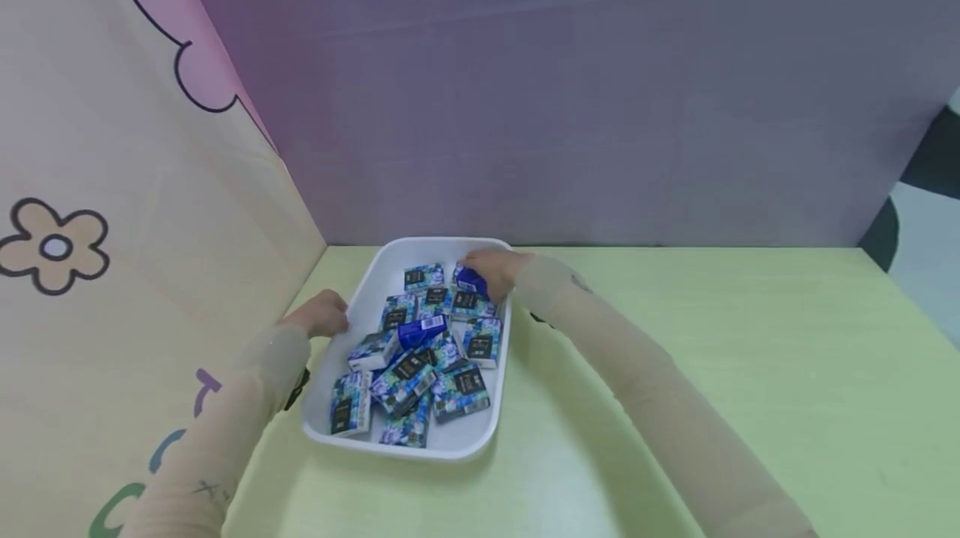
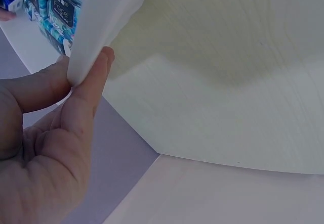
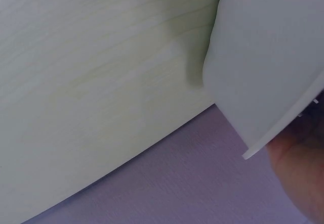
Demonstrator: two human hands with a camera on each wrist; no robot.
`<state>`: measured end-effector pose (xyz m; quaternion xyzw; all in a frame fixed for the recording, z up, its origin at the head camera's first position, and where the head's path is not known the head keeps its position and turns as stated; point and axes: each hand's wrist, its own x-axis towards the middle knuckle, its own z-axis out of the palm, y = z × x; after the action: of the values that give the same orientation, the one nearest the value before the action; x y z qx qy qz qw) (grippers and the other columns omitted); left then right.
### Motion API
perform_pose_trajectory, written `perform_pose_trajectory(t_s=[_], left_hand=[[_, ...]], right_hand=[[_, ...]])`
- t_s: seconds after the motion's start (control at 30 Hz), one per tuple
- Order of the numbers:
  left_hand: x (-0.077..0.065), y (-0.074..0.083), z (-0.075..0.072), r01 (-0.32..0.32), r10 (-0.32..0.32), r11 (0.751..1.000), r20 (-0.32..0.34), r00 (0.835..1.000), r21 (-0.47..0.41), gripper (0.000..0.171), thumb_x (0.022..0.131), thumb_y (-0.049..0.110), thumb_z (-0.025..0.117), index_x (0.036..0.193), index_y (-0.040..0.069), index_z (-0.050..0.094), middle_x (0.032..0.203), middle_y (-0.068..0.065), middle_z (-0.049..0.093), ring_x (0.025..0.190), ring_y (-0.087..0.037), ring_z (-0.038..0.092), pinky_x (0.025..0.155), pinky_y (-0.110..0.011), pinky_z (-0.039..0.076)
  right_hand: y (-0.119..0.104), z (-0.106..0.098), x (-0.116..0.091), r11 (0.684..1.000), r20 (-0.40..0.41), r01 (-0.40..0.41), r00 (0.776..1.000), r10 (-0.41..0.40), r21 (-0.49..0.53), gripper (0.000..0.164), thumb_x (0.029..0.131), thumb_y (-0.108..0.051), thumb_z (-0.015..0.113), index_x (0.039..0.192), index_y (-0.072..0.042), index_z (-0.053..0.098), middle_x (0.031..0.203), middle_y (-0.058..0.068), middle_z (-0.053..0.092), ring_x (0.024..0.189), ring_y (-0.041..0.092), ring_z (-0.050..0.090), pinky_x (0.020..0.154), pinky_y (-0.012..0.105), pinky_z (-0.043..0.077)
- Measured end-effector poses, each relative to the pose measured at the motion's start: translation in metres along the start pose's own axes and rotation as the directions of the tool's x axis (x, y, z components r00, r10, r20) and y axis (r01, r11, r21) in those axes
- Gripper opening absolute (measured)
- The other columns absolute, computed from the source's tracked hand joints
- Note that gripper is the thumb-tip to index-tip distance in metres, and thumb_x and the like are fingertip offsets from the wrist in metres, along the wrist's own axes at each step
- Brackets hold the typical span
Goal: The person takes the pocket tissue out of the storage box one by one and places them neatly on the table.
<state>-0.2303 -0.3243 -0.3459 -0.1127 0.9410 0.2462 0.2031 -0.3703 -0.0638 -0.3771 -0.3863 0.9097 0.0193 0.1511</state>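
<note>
A white plastic basket point(image 1: 405, 453) holds several small packs with a blue floral print and black labels, such as one floral pack point(image 1: 461, 392) near its front. My left hand point(image 1: 324, 315) pinches the basket's left rim between thumb and fingers, as the left wrist view shows closely. At the far right corner my right hand point(image 1: 491, 270) reaches in over the rim and grips a dark blue pack point(image 1: 471, 281). Its fingertips are mostly hidden there. Another dark blue pack point(image 1: 422, 331) lies on top of the pile in the middle.
The basket is on a pale green table point(image 1: 720, 371), close to its left and back edges. Behind rises a grey-purple backdrop point(image 1: 570, 105). A cream panel point(image 1: 150, 188) with a printed flower stands along the left side.
</note>
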Motion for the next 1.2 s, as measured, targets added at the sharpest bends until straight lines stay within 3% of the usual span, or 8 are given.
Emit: perform_pose_trajectory(t_s=[0.27, 0.73, 1.03, 1.2], left_hand=[[0.002, 0.005, 0.002, -0.026, 0.026, 1.000, -0.002, 1.000, 0.008, 0.042, 0.085, 0.006, 0.049, 0.122, -0.013, 0.045, 0.121, -0.032, 0.050, 0.113, -0.046, 0.047, 0.095, -0.056, 0.039], [0.010, 0.010, -0.001, -0.043, 0.044, 0.999, -0.002, 0.999, 0.025, 0.044, 0.084, 0.006, 0.049, 0.122, -0.014, 0.044, 0.122, -0.032, 0.049, 0.113, -0.047, 0.046, 0.095, -0.057, 0.038], [0.016, 0.010, -0.003, -0.074, 0.074, 0.994, -0.008, 0.997, 0.075, 0.042, 0.084, 0.006, 0.049, 0.119, -0.016, 0.047, 0.117, -0.033, 0.052, 0.111, -0.047, 0.049, 0.094, -0.056, 0.040], [0.017, 0.007, -0.005, -0.104, 0.106, 0.989, -0.017, 0.994, 0.101, 0.042, 0.081, 0.005, 0.050, 0.117, -0.018, 0.048, 0.117, -0.035, 0.052, 0.109, -0.047, 0.049, 0.093, -0.054, 0.042]], right_hand=[[0.007, 0.004, -0.005, 1.000, -0.040, 0.011, 0.999, -0.011, 0.021, 0.087, 0.071, -0.017, 0.074, 0.144, -0.013, 0.027, 0.146, 0.007, 0.032, 0.135, 0.024, 0.029, 0.112, 0.034, 0.022], [0.010, 0.001, -0.012, 0.996, -0.073, -0.015, 0.997, 0.021, 0.084, 0.088, 0.072, -0.024, 0.075, 0.144, -0.013, 0.026, 0.149, 0.007, 0.027, 0.137, 0.024, 0.025, 0.112, 0.034, 0.023], [0.011, -0.011, -0.015, 0.998, -0.121, -0.002, 0.993, 0.009, 0.062, 0.092, 0.071, -0.024, 0.076, 0.145, -0.009, 0.023, 0.150, 0.011, 0.024, 0.137, 0.025, 0.025, 0.112, 0.034, 0.024], [0.012, -0.016, -0.017, 0.995, -0.149, -0.014, 0.988, 0.029, 0.100, 0.091, 0.072, -0.024, 0.075, 0.145, -0.010, 0.023, 0.150, 0.010, 0.024, 0.137, 0.025, 0.025, 0.112, 0.036, 0.022]])
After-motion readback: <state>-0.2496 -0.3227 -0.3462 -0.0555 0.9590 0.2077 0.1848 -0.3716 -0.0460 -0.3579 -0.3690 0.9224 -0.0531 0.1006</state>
